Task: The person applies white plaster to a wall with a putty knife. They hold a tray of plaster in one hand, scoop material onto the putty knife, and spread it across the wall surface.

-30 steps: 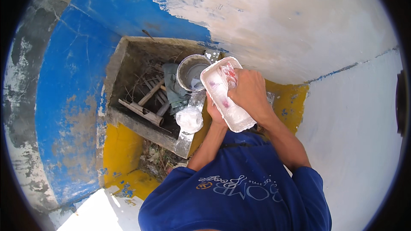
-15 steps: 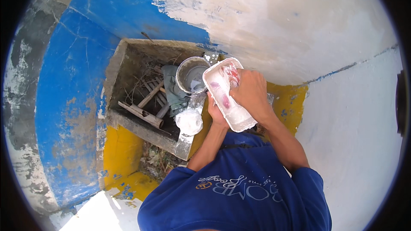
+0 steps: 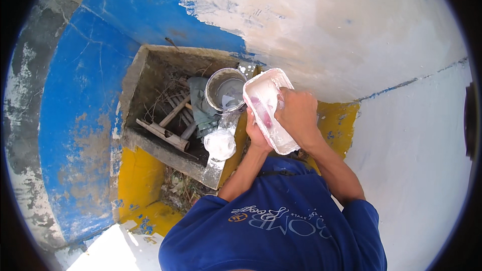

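My left hand point(image 3: 256, 130) grips a white, paint-coated rectangular tray point(image 3: 263, 88) from underneath and its left side. My right hand point(image 3: 297, 115) reaches into the tray with fingers curled around something hidden by the hand; pink-purple patches show on the tray's inner surface. Just left of the tray, a round bucket point(image 3: 213, 89) holding greyish liquid stands on a concrete ledge. Nearer me on that ledge lies a white crumpled lump point(image 3: 219, 144), and a grey-green cloth point(image 3: 202, 108) hangs beside the bucket.
A concrete recess point(image 3: 135, 85) holds bamboo pieces point(image 3: 170, 138) and dry twigs. Around it are a blue wall point(image 3: 75, 120), yellow surfaces point(image 3: 138, 180) and a white-painted wall point(image 3: 401, 160), with plant debris point(image 3: 181, 185) below the recess.
The tray has shifted slightly right with both hands. My right hand has moved a little downward within it, and the red-and-white item earlier visible at its fingers is now hidden.
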Demonstrator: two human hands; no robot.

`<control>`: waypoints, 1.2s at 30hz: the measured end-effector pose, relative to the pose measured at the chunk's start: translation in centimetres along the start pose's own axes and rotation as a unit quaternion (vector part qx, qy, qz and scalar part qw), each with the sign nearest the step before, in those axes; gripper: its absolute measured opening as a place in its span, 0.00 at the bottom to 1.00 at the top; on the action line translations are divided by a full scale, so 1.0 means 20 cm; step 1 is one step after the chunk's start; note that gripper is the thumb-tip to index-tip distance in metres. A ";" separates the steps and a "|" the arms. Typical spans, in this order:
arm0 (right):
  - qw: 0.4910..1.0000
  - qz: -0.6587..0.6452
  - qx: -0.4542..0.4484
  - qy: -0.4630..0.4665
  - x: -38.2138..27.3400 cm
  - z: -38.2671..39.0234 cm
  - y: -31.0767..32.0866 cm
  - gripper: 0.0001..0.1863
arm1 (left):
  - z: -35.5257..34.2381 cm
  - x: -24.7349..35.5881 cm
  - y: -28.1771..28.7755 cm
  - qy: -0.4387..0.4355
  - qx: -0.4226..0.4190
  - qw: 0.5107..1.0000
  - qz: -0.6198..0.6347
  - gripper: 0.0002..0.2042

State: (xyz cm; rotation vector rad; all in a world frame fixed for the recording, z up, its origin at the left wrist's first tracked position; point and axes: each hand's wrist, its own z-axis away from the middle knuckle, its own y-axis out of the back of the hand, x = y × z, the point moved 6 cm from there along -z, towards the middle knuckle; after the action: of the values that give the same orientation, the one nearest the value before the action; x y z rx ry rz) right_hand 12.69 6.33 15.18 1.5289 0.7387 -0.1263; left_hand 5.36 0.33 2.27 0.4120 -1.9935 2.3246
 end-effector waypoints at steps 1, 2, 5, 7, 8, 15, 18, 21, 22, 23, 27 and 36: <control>0.999 -0.017 0.012 0.035 -0.02 0.01 -0.02 0.10 | 0.00 0.00 0.00 -0.004 0.006 1.000 0.004 0.30; 0.997 -0.033 0.025 0.069 -0.04 0.02 -0.03 0.11 | 0.00 0.00 0.01 -0.004 0.005 1.000 0.004 0.30; 0.992 -0.072 0.000 0.108 -0.09 0.04 -0.05 0.11 | -0.01 0.02 0.09 -0.002 -0.004 1.000 0.013 0.29; 0.991 -0.075 -0.030 0.105 -0.13 0.06 -0.05 0.12 | -0.02 0.03 0.20 -0.021 0.028 0.999 -0.012 0.29; 0.990 -0.077 -0.059 0.102 -0.15 0.07 -0.05 0.12 | -0.02 0.03 0.21 -0.022 0.028 0.999 -0.012 0.29; 0.996 -0.086 -0.027 0.022 -0.07 0.01 0.00 0.09 | -0.02 0.07 0.06 -0.031 -0.011 0.999 0.000 0.31; 0.992 -0.073 -0.063 0.081 -0.17 0.07 -0.02 0.09 | 0.00 0.08 0.08 -0.049 -0.117 0.989 0.072 0.31; 0.995 -0.076 -0.059 0.041 -0.08 0.03 -0.05 0.10 | 0.00 0.08 0.01 -0.041 -0.101 0.993 0.040 0.31; 0.994 -0.077 -0.061 0.042 -0.09 0.03 -0.04 0.10 | 0.00 0.08 0.00 -0.036 -0.087 0.995 0.022 0.31; 0.994 -0.083 -0.058 0.036 -0.11 0.03 -0.01 0.11 | 0.01 0.08 0.00 -0.039 -0.096 0.994 0.037 0.31; 0.993 -0.085 -0.061 0.050 -0.12 0.05 -0.05 0.11 | 0.02 0.07 0.03 -0.031 -0.145 0.984 0.100 0.32; 0.995 -0.082 -0.054 0.034 -0.07 0.05 -0.02 0.12 | 0.01 0.08 0.04 -0.065 -0.073 0.995 0.031 0.30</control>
State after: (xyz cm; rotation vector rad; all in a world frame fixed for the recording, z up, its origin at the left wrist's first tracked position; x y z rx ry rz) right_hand 11.69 4.90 15.47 1.3751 0.9110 -0.1548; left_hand 3.74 -0.25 1.91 0.5112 -2.2508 2.2193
